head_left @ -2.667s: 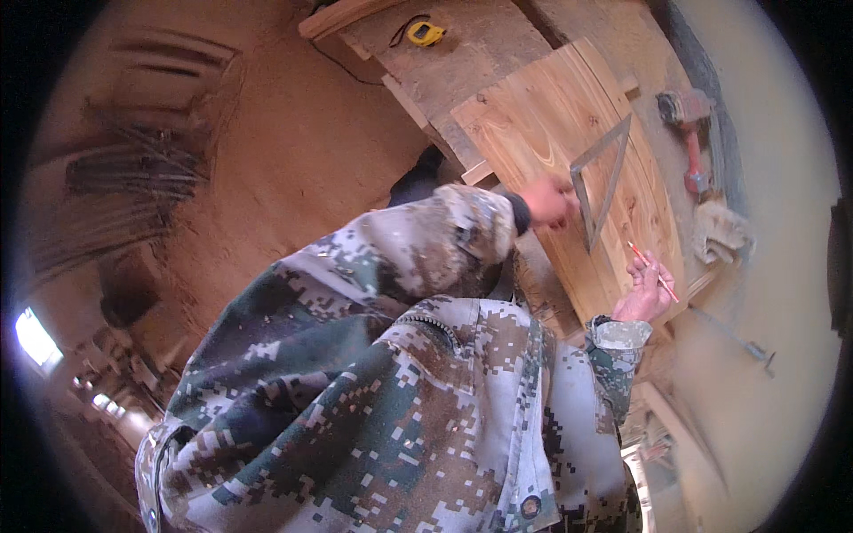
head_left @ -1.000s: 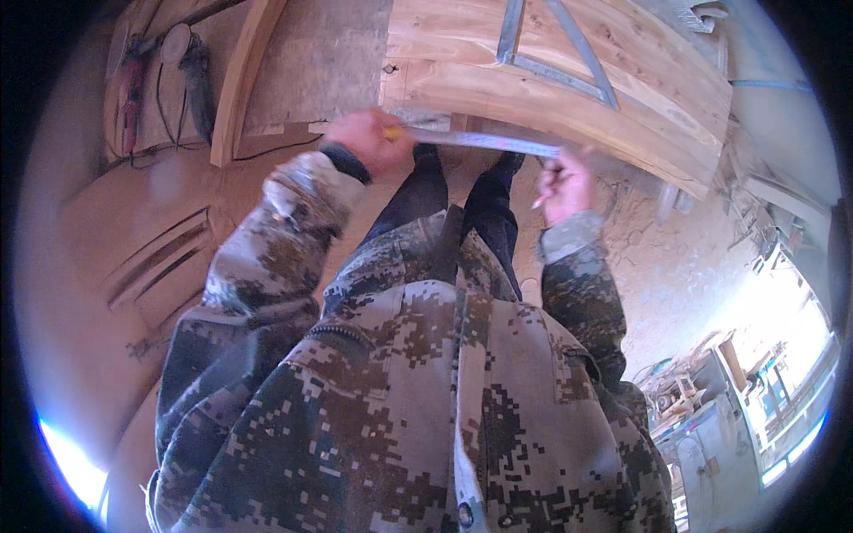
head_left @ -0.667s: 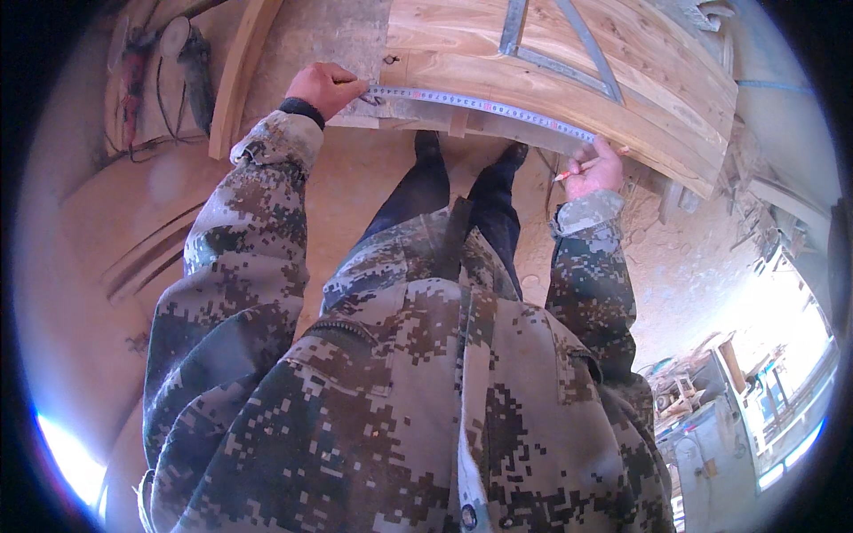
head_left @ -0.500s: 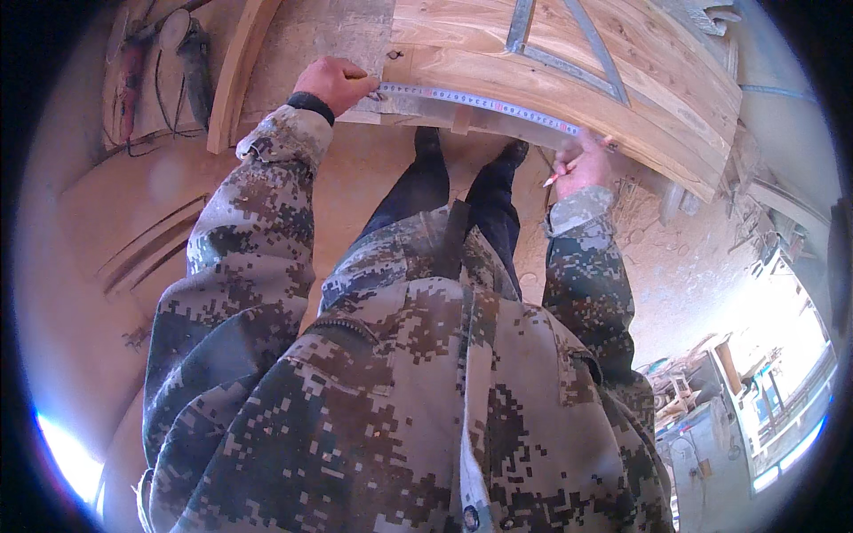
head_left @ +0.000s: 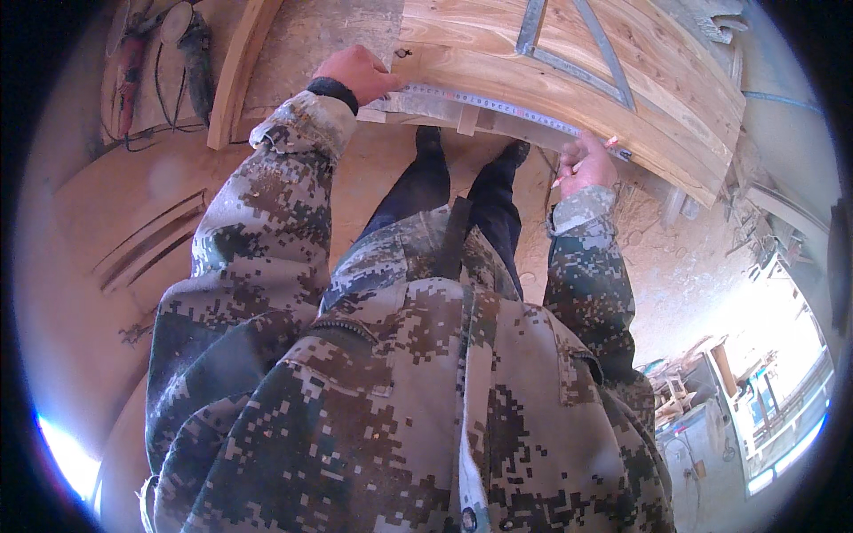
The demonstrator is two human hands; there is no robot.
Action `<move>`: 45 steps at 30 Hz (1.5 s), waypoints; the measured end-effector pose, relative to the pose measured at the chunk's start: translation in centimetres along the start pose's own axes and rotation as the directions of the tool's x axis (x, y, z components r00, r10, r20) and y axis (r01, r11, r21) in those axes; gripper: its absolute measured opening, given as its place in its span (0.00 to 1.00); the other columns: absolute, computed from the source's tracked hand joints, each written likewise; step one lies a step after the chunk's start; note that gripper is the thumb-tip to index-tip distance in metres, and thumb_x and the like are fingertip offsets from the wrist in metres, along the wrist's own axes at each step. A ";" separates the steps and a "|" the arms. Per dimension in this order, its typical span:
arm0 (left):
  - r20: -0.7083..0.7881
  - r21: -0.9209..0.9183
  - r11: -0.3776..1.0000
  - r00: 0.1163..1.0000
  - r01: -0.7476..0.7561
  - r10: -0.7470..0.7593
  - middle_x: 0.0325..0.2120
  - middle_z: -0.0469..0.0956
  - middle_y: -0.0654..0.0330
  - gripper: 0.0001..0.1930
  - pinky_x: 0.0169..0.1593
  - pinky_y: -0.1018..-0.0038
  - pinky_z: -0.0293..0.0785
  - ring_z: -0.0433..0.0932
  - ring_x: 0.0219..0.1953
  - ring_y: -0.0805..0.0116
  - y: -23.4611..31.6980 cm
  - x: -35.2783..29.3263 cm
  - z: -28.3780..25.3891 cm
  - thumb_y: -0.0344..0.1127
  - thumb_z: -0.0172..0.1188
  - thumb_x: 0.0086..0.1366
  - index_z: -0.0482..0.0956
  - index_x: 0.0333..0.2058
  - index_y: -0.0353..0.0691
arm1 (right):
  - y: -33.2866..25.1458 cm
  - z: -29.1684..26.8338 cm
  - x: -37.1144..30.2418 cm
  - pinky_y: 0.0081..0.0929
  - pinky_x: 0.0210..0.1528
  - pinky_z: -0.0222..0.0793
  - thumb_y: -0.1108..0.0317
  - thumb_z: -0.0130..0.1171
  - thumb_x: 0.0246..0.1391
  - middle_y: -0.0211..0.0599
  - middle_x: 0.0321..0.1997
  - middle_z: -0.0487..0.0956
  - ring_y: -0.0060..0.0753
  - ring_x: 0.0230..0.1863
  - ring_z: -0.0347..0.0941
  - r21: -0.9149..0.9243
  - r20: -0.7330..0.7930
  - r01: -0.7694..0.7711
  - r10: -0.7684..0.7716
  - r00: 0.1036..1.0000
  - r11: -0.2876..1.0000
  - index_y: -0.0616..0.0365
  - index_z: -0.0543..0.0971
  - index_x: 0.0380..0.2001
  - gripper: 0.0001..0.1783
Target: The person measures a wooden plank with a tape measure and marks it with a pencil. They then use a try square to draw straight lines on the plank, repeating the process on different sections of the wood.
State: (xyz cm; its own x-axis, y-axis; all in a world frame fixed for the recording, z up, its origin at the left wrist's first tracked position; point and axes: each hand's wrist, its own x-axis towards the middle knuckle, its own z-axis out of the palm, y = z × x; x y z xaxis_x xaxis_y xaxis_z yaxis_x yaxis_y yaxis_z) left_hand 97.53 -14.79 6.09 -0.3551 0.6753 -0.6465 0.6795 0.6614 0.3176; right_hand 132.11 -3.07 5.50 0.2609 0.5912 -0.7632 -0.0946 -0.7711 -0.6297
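Observation:
A white tape measure blade [head_left: 498, 107] is stretched along the front edge of a wooden panel [head_left: 462, 67]. Its left part runs into my left hand [head_left: 358, 74], whose fingers are closed on it; whether the case is inside that hand is hidden. At the other side, my right hand [head_left: 585, 166] is closed around a slim red-and-white pencil [head_left: 610, 142] and touches the blade. A short stretch of blade with a dark tip shows beyond my right fingers. On the panel rests a grey metal triangular square [head_left: 577, 71].
Two corded angle grinders [head_left: 188, 62] lie at the far left, beside an upright wooden strip [head_left: 240, 75]. Curved wooden pieces [head_left: 155, 240] lie on the dusty floor at left. Offcuts [head_left: 782, 209] sit at right. My legs stand under the panel's edge.
My left hand has shifted a little to the right along the panel edge, with the blade. My right hand has moved slightly right, and the blade's dark tip now shows beyond it.

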 end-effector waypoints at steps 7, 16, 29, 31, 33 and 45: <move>0.047 -0.007 1.000 0.999 0.000 0.001 0.30 0.86 0.55 0.24 0.50 0.61 0.78 0.84 0.38 0.53 0.0 0.9 -0.1 0.61 0.65 0.51 0.89 0.30 0.45 | 0.1 -0.3 0.3 0.23 0.16 0.54 0.65 0.62 0.57 0.35 0.21 0.76 0.27 0.16 0.68 0.002 0.045 0.043 -0.043 0.998 0.999 0.53 0.72 0.30 0.09; 0.056 -0.061 0.998 0.998 -0.002 0.005 0.27 0.85 0.54 0.26 0.46 0.64 0.78 0.83 0.35 0.57 -0.4 1.5 0.3 0.62 0.69 0.48 0.89 0.30 0.42 | 0.0 -0.3 0.5 0.23 0.16 0.54 0.65 0.63 0.57 0.36 0.21 0.76 0.28 0.15 0.68 0.023 0.030 0.015 -0.015 0.999 1.000 0.56 0.73 0.30 0.10; 0.026 -0.076 0.973 0.975 -0.218 0.220 0.17 0.81 0.55 0.20 0.31 0.66 0.74 0.76 0.21 0.66 -0.9 2.0 0.4 0.54 0.72 0.51 0.89 0.29 0.41 | -0.2 -0.1 0.4 0.23 0.13 0.51 0.66 0.63 0.57 0.37 0.21 0.76 0.26 0.15 0.67 -0.022 0.069 0.060 -0.058 0.996 0.998 0.57 0.74 0.30 0.09; 0.041 -0.061 0.953 0.953 -0.297 0.299 0.16 0.80 0.55 0.21 0.30 0.65 0.73 0.75 0.19 0.66 -0.9 1.9 0.1 0.54 0.72 0.51 0.89 0.28 0.40 | -0.2 -0.1 0.4 0.23 0.13 0.51 0.66 0.63 0.57 0.37 0.21 0.76 0.26 0.15 0.67 -0.027 0.073 0.060 -0.057 0.996 0.998 0.57 0.74 0.30 0.09; 0.049 -0.037 0.941 0.940 -0.335 0.337 0.15 0.79 0.55 0.21 0.29 0.65 0.73 0.74 0.19 0.66 -0.8 1.9 0.0 0.55 0.72 0.51 0.89 0.28 0.40 | -0.2 -0.1 0.4 0.23 0.13 0.50 0.66 0.63 0.57 0.37 0.21 0.76 0.26 0.15 0.67 -0.030 0.074 0.053 -0.051 0.996 0.998 0.57 0.74 0.30 0.09; 0.059 0.052 0.921 0.921 -0.387 0.384 0.18 0.81 0.54 0.20 0.30 0.66 0.74 0.77 0.20 0.64 -1.5 2.7 0.7 0.55 0.70 0.54 0.89 0.28 0.42 | 0.0 -0.9 0.5 0.21 0.14 0.52 0.64 0.62 0.60 0.34 0.23 0.76 0.25 0.16 0.67 0.025 0.195 0.040 -0.045 0.980 0.999 0.57 0.75 0.33 0.09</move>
State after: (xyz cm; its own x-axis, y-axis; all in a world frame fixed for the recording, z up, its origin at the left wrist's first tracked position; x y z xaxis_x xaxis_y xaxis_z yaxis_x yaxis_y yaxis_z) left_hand 96.04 -14.14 3.37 -0.0287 0.8571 -0.5143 0.7963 0.3306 0.5066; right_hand 133.09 -3.01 5.22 0.0723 0.6597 -0.7480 -0.1080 -0.7404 -0.6634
